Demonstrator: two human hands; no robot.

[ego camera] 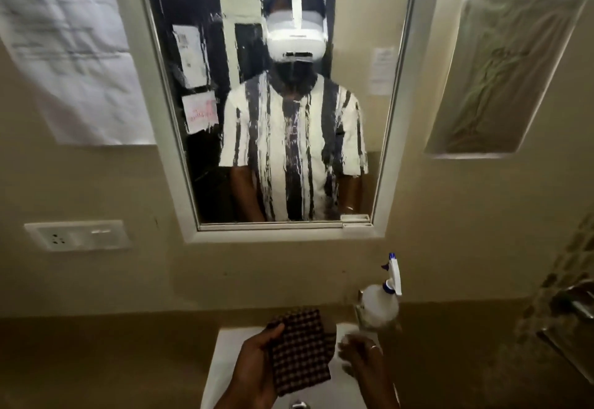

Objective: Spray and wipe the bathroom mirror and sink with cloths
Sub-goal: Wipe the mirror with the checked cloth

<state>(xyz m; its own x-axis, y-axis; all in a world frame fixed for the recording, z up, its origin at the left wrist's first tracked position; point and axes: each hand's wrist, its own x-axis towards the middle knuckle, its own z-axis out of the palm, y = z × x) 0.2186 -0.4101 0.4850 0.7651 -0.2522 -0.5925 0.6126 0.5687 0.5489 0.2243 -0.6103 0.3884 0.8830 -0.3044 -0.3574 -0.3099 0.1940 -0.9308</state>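
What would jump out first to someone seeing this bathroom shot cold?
The mirror, top centre, is streaked with vertical runs across the reflection of a person in a headset. Below it the left hand holds a checked cloth over the sink, and a spray bottle stands just right, beyond the open right hand.
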